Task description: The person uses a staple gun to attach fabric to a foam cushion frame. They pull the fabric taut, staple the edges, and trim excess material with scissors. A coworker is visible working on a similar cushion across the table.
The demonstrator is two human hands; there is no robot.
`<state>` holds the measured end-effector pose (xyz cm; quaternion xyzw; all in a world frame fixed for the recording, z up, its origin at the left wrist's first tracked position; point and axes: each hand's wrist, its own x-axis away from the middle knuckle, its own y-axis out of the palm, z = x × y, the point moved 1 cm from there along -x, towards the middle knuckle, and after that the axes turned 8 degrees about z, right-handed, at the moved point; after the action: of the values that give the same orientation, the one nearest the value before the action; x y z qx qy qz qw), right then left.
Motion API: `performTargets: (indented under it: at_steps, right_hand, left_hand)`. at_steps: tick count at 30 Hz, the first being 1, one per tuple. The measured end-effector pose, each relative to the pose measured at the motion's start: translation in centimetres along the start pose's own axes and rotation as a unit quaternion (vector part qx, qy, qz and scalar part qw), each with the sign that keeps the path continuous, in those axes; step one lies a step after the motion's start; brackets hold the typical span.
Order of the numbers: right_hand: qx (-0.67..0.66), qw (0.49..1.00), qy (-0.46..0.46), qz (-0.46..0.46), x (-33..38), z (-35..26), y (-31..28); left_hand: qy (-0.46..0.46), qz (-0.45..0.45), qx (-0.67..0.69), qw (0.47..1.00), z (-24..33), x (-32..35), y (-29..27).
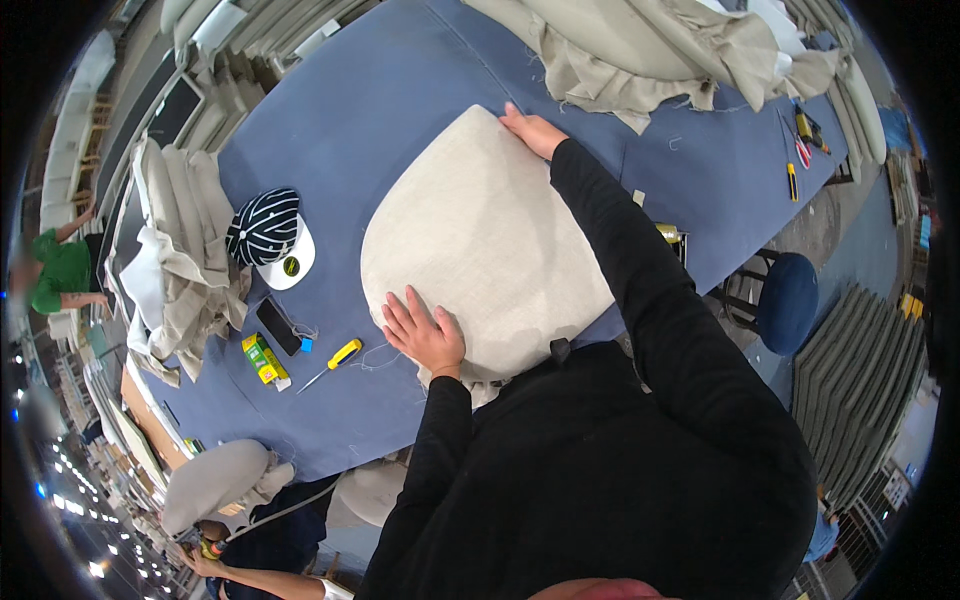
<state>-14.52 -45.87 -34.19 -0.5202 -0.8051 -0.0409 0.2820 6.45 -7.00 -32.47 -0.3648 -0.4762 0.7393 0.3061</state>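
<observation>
We are apparently smoothing the beige cushion (490, 240), which is lying on the blue table (330, 120). Our left hand (432, 342) is resting on it, fingers apart; our right hand (536, 132) is touching its far edge, grip unclear. The next move is probably calling for even tension.

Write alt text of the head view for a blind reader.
A person's left hand lies flat on a beige cushion on a blue table; the right hand touches the cushion's far edge. A striped cap, a phone and a yellow screwdriver lie to the left.
</observation>
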Motion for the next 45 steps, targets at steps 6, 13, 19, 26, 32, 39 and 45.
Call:
performTargets:
  at_steps: [6, 13, 19, 26, 32, 39, 45]
  right_hand:
    - [0.141, 0.99, 0.017, 0.02, 4.7, 6.0, -3.9]
    - [0.254, 0.958, 0.012, 0.136, 17.6, 9.2, -4.0]
    - [0.139, 0.947, -0.255, 0.135, 29.7, -11.2, -7.2]
    - [0.064, 0.88, -0.458, -0.11, 41.5, -20.3, 4.7]
    - [0.006, 0.904, -0.397, -0.16, 37.2, -5.0, 8.0]
    - [0.272, 0.847, -0.083, 0.45, 33.0, 24.2, -5.7]
    - [0.199, 0.905, -0.049, 0.373, 29.1, 23.4, -8.1]
  left_hand:
    - [-0.01, -0.025, 0.049, 0.998, -0.3, -0.8, -1.3]
    - [-0.383, -0.039, 0.321, 0.865, -5.0, -1.3, -1.1]
    - [-0.431, -0.209, 0.564, 0.673, -6.5, -3.8, -2.4]
    - [-0.1, -0.357, 0.689, 0.623, 7.8, -12.1, -27.8]
    - [0.176, -0.242, 0.157, 0.941, 8.0, -11.5, -39.8]
    - [0.117, -0.158, 0.195, 0.961, 7.3, -6.3, -41.5]
    - [0.185, -0.193, 0.308, 0.913, 4.3, -7.9, -40.1]
